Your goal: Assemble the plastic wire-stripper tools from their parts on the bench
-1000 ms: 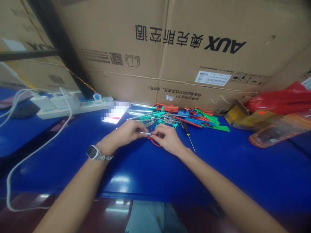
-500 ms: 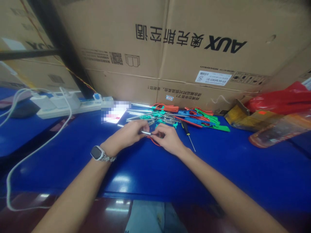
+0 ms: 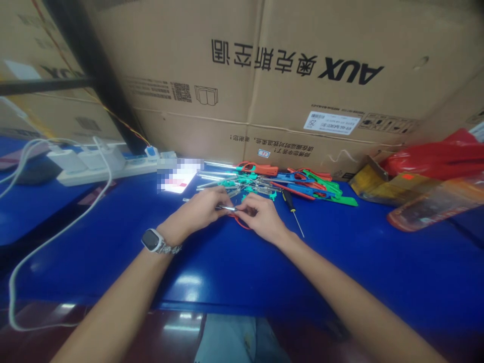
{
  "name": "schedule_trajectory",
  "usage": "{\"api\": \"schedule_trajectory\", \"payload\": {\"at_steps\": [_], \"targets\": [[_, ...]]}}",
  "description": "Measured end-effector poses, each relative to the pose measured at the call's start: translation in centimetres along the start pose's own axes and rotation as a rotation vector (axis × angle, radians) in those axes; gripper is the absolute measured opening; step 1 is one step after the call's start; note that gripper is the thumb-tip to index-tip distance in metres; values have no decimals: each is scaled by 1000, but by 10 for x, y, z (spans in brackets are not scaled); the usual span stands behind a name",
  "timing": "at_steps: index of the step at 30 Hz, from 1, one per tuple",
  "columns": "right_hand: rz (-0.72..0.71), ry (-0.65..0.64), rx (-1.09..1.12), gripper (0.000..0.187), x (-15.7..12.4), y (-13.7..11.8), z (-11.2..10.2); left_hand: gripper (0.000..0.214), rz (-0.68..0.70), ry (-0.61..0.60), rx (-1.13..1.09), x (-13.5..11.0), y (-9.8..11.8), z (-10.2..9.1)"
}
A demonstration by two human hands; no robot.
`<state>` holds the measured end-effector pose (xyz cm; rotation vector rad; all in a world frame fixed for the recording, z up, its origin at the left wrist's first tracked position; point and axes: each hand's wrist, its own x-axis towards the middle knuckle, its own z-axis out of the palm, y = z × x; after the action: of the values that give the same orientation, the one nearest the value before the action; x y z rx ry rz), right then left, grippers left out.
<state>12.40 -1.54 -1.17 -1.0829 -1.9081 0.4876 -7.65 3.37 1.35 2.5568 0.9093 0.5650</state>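
In front of the parts pile, both of my hands pinch a thin silver metal tube [image 3: 228, 208]. My left hand [image 3: 206, 205] has its fingers closed round the tube, and a length of it sticks out past that hand's left side. At the tube's right end sit the fingertips of my right hand [image 3: 261, 216], closed together. A red curved piece [image 3: 241, 223] shows just below the right fingers; I cannot tell whether it is joined to the tube. To the right lies a black and yellow screwdriver [image 3: 289, 200], its shaft pointing toward me.
Behind my hands lie long-neck lighter parts: orange handles [image 3: 260, 168], green handles [image 3: 342, 199], and small teal pieces [image 3: 247, 177]. A lit phone [image 3: 185, 174] and a white power strip [image 3: 136, 165] are left. A plastic jar [image 3: 427, 206] stands right, before a cardboard box [image 3: 287, 91].
Both hands stay in nearly the same place. The tube's angle between my fingers has shifted slightly, and its far left end now shows more clearly beyond my left hand.
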Motion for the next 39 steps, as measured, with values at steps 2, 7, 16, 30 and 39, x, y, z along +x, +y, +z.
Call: {"api": "schedule_trajectory", "payload": {"at_steps": [2,7,16,30,39], "targets": [[-8,-1,-9,10,0,0,0,5,-9,7,-3,1,2,1],[17,-10,-24,6,1,0,0,7,4,13,-42,1,1,1],[12,-43,-39,2,-1,2,2,8,-60,-41,-191,1,-3,-3],[69,-82,-71,11,0,1,3,13,-63,-67,-232,-1,0,-2],[14,-70,-30,8,1,0,2,1,-56,11,-174,2,-1,4]]}}
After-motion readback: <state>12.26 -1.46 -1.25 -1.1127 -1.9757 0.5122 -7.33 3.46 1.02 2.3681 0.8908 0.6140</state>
